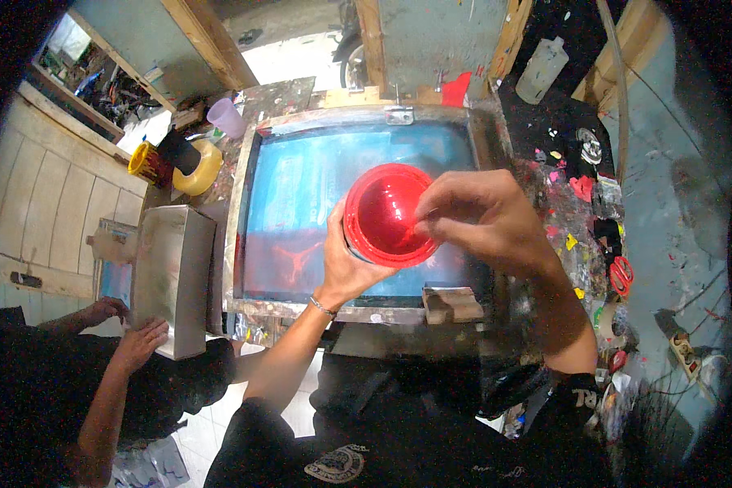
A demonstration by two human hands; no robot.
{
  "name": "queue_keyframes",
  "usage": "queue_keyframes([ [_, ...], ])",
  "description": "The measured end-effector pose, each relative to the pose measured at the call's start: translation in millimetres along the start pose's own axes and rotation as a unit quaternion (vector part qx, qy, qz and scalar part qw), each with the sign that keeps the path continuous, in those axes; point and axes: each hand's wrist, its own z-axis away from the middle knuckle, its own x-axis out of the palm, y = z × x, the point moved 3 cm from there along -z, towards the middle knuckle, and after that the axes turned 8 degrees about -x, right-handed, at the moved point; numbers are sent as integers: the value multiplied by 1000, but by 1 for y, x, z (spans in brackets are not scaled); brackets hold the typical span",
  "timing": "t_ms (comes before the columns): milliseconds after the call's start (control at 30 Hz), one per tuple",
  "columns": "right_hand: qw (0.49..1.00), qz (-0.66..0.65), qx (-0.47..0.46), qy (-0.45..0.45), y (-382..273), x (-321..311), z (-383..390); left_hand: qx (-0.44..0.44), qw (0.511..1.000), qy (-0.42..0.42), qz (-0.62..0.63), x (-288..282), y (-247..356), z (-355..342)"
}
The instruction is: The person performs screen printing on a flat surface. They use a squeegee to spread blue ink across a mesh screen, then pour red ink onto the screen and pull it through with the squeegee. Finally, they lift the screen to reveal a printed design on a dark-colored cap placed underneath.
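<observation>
A round tub with a glossy red inside and a red-smeared rim is held up over a screen-printing frame, its mouth facing up. My left hand is wrapped round its left and lower side. My right hand is at the tub's right rim, with thumb and fingers pinched together just over the opening. Whatever the pinch holds, if anything, is hidden. Beneath lies the blue mesh in its stained wooden frame, with reddish smears and a pale figure low on the left. A wooden-handled squeegee rests at the frame's near edge.
A metal clamp sits at the frame's far edge. Left are a pale box, yellow containers and a purple cup. Another person's hands are at the box. Red-handled scissors lie right; a bottle stands far right.
</observation>
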Motion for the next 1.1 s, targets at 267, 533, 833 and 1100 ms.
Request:
queue_keyframes([
  [267,956,198,-210,62,11,-9,-8,-76,997,-4,-8,-9,-3,-5],
  [533,983,167,-69,28,46,-44,-48,-82,996,1,-35,6,-18,-46],
  [833,970,220,-67,74,85,-54,-67,-77,996,-13,-33,29,-37,-71],
  [1100,966,238,-74,67,121,-46,-94,-60,996,-30,-53,29,-53,-80],
])
